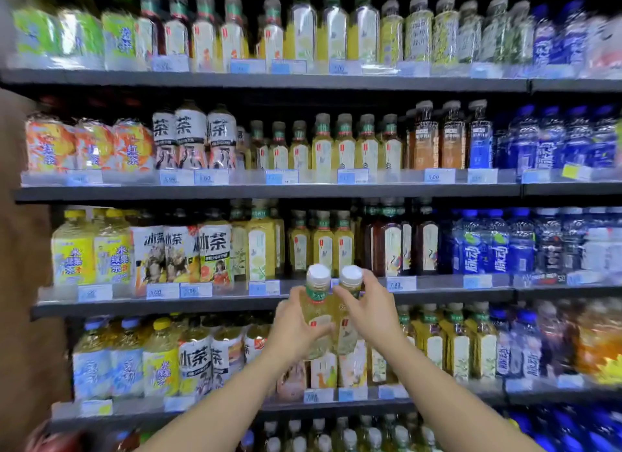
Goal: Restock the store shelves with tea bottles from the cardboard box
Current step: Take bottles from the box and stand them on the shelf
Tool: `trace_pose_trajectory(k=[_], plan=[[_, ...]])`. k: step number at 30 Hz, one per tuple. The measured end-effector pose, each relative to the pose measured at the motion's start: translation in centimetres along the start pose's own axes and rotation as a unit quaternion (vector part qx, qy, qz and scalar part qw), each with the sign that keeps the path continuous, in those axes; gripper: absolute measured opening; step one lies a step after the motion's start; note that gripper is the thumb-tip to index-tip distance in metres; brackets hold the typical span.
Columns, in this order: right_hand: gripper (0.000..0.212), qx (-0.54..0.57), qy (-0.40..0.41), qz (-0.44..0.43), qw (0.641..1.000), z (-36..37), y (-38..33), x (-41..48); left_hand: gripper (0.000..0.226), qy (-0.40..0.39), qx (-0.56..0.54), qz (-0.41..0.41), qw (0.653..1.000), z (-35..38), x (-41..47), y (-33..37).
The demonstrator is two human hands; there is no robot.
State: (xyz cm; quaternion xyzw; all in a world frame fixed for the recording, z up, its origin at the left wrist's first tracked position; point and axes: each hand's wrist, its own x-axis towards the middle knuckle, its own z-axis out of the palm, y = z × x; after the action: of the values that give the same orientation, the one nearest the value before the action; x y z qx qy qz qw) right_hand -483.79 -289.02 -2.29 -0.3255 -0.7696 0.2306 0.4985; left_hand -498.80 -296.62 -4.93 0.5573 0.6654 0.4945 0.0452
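I hold two pale-yellow tea bottles with white caps upright, side by side, in front of the shelves. My left hand [293,327] grips the left tea bottle [317,303] around its body. My right hand [368,308] grips the right tea bottle [348,337] near its neck and shoulder. Both bottles hover at the front lip of the third shelf [215,305], just below a row of matching tea bottles [321,243]. The cardboard box is not in view.
Dark shelving holds rows of tea bottles in the middle, iced-tea bottles [181,249] to the left and blue water bottles [498,246] to the right. Price tags [400,284] line each shelf edge. A brown blurred surface [20,249] fills the left edge.
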Motion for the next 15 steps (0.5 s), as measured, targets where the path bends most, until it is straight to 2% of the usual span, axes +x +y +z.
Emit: trace_pose_trajectory(k=[3,7,15], plan=[[0.039,0.006,0.027,-0.045,0.999,-1.4,-2.4,4.9,0.080,0.024,0.006,0.028,0.999,-2.2,4.6,2.5],[0.043,0.016,0.026,-0.077,0.997,-1.7,-4.0,10.1,0.070,0.038,0.019,0.062,0.997,-3.8,10.1,3.8],[0.033,0.025,0.052,-0.072,0.996,2.9,-0.2,16.3,0.064,0.027,0.056,0.013,0.998,-2.0,18.6,0.2]])
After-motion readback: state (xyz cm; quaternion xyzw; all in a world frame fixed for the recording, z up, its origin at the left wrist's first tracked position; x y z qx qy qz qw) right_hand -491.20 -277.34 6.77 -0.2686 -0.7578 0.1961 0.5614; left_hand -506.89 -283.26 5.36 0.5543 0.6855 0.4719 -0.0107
